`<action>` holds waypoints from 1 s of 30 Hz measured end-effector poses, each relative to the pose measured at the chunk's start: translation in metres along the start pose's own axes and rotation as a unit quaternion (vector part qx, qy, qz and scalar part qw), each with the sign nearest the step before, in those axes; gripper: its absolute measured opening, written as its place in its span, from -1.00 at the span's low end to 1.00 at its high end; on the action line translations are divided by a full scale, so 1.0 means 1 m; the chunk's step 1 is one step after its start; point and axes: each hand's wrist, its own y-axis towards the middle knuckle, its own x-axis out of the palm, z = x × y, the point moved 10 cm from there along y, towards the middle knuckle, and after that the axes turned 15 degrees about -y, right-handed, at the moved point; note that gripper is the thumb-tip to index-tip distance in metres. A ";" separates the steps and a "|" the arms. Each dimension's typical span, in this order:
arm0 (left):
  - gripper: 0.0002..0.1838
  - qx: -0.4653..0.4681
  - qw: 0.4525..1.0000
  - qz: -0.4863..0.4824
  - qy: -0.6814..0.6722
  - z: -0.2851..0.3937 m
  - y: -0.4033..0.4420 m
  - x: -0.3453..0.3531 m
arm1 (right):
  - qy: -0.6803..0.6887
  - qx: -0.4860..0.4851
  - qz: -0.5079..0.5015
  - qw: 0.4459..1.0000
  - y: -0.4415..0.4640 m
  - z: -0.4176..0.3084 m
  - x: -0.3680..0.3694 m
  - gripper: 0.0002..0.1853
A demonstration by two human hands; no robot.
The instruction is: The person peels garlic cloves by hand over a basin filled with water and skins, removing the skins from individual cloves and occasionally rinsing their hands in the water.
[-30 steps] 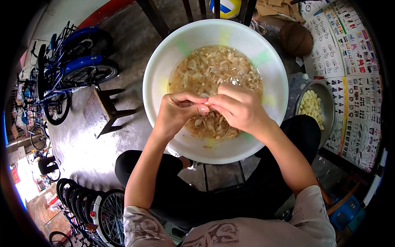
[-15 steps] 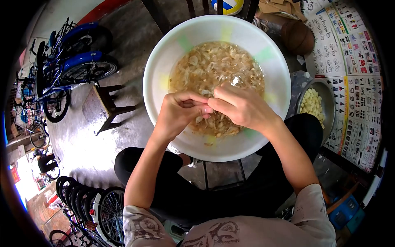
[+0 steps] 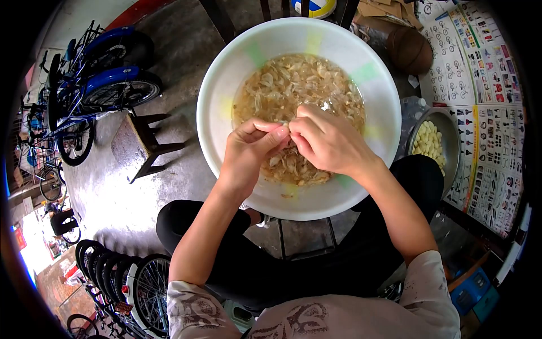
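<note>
Both of my hands meet over a large white plastic basin [image 3: 217, 96]. Between the fingertips is a small pale garlic clove [image 3: 285, 124], mostly covered by them. My left hand [image 3: 251, 148] pinches it with thumb and forefinger, and my right hand [image 3: 328, 138] grips it from the other side with curled fingers. Below them, wet garlic skins [image 3: 305, 79] float in brownish water in the basin. To the right of the basin, a metal bowl [image 3: 453, 144] holds many peeled garlic cloves [image 3: 428, 140].
A wooden stool [image 3: 144, 144] stands left of the basin, with parked bicycles [image 3: 121, 85] beyond it. Dark bars [image 3: 217, 20] rise behind the basin. At the right are a brown ball [image 3: 409, 51], a clear plastic bottle [image 3: 415, 107] and a printed sheet [image 3: 491, 135].
My left thumb has moved up against the forefinger, and the fingertips of both hands have shifted slightly upward. My right hand has turned a little. The clove now shows between the fingers.
</note>
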 end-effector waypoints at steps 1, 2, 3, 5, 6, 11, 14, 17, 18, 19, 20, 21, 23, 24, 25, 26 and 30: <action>-0.88 -0.019 0.999 0.008 -0.038 -0.005 0.001 -0.002 | 0.000 0.000 0.000 1.000 0.000 0.000 -0.001 -0.88; -0.88 -0.019 0.999 0.007 -0.038 -0.005 0.001 -0.001 | 0.027 0.012 -0.005 1.000 0.000 0.002 -0.001 -0.88; -0.86 -0.018 0.996 0.022 -0.081 -0.003 0.000 0.001 | 0.054 0.025 -0.011 0.998 -0.001 0.004 -0.001 -0.86; -0.84 -0.017 0.991 0.038 -0.124 -0.001 -0.001 0.003 | 0.083 0.046 -0.023 0.995 -0.002 0.008 0.000 -0.87; -0.80 -0.012 0.992 0.033 -0.123 0.001 -0.001 0.004 | 0.113 0.066 -0.034 0.991 -0.002 0.012 0.002 -0.88; -0.73 -0.017 0.992 0.010 -0.128 -0.002 0.002 0.004 | 0.081 0.132 -0.056 0.986 -0.014 0.038 0.018 -0.91; -0.71 -0.023 0.995 0.011 -0.092 -0.004 0.001 0.007 | 0.038 0.157 -0.088 0.983 -0.014 0.043 0.020 -0.93; -0.72 -0.038 0.995 -0.005 -0.089 -0.006 0.001 0.010 | 0.047 0.179 -0.047 0.982 -0.011 0.044 0.009 -0.92; -0.72 -0.046 0.994 -0.002 -0.096 -0.008 0.001 0.010 | 0.082 0.182 -0.028 0.979 -0.010 0.045 0.005 -0.91; -0.72 -0.053 0.993 0.002 -0.103 -0.009 0.001 0.009 | 0.118 0.186 -0.009 0.975 -0.010 0.045 0.001 -0.90; -0.72 -0.054 0.993 0.002 -0.103 -0.009 0.001 0.008 | 0.119 0.186 -0.009 0.975 -0.009 0.044 -0.002 -0.90; -0.71 -0.048 0.994 -0.005 -0.102 -0.009 0.002 0.007 | 0.122 0.197 -0.029 0.972 -0.009 0.046 -0.002 -0.91; -0.71 -0.043 0.994 -0.011 -0.102 -0.009 0.003 0.008 | 0.125 0.207 -0.049 0.969 -0.010 0.047 -0.001 -0.91; -0.70 -0.034 0.995 -0.012 -0.090 -0.007 0.003 0.008 | 0.129 0.221 -0.069 0.964 -0.012 0.049 0.002 -0.92; -0.70 -0.026 0.997 -0.013 -0.078 -0.006 0.003 0.009 | 0.132 0.236 -0.090 0.959 -0.015 0.050 0.006 -0.92; -0.70 -0.026 0.997 -0.013 -0.078 -0.007 0.003 0.011 | 0.132 0.237 -0.090 0.958 -0.015 0.049 0.007 -0.92; -0.69 -0.003 1.000 0.010 -0.024 -0.004 0.002 0.010 | 0.159 0.182 0.000 0.970 -0.008 0.034 -0.006 -0.89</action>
